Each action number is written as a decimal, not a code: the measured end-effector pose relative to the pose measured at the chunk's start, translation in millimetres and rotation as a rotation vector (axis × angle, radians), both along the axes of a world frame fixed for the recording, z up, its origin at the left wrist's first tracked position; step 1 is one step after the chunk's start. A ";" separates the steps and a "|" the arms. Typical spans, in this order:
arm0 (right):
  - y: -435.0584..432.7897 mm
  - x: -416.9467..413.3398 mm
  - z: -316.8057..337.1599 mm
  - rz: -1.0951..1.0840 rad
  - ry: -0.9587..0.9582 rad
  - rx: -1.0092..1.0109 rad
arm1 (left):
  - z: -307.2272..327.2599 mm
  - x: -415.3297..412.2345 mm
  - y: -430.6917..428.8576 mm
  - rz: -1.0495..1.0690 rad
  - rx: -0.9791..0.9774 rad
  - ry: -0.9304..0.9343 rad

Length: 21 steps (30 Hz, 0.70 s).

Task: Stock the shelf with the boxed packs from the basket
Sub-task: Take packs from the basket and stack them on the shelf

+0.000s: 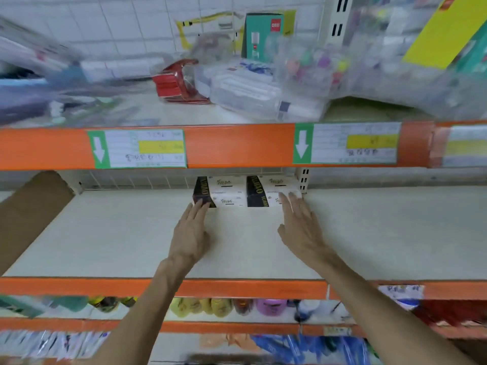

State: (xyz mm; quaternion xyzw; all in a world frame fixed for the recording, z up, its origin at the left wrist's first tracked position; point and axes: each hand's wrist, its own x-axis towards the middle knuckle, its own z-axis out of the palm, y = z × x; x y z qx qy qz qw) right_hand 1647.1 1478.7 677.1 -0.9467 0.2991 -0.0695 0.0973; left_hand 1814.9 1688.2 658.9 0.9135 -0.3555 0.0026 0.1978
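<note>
Two stacks of black-and-white boxed packs stand side by side at the back of the middle shelf (131, 233): a left stack (226, 192) and a right stack (274, 189). My left hand (191, 233) lies flat on the shelf, fingers apart, fingertips touching the left stack's front corner. My right hand (300, 222) is also flat and spread, its fingertips resting on the right stack's front right edge. Neither hand holds anything. The basket is out of view.
An orange rail with price labels (137, 148) fronts the shelf above, which carries clear plastic boxes (247, 93) and a red item (179, 83). A brown cardboard piece (31, 209) leans at the left of the middle shelf. Lower shelves hold coloured goods (210, 306).
</note>
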 end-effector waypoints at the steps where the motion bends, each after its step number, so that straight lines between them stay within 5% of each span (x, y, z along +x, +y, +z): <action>1: 20.2 -17.3 -7.7 0.014 -0.063 0.036 | -8.6 -11.4 17.5 -0.018 -0.017 0.040; 5: 111.8 -83.7 -57.2 0.019 -0.258 0.058 | 34.0 -111.6 59.6 -0.134 -0.409 -0.217; 7: 154.5 -107.2 -81.2 0.033 -0.295 0.087 | 17.5 -149.2 92.7 -0.166 -0.443 -0.134; 9: 192.9 -125.9 -105.8 0.001 -0.261 0.156 | -30.7 -164.5 130.3 -0.177 -0.295 0.195; 13: 250.4 -147.8 -143.1 -0.050 0.014 0.341 | -91.6 -174.0 189.1 -0.046 0.043 0.547; 16: 271.9 -150.5 -154.5 -0.069 0.135 0.373 | -110.0 -170.9 219.7 -0.005 0.244 0.607; 21: 297.0 -141.2 -158.6 -0.056 0.212 0.459 | -117.9 -174.3 241.3 0.060 0.306 0.701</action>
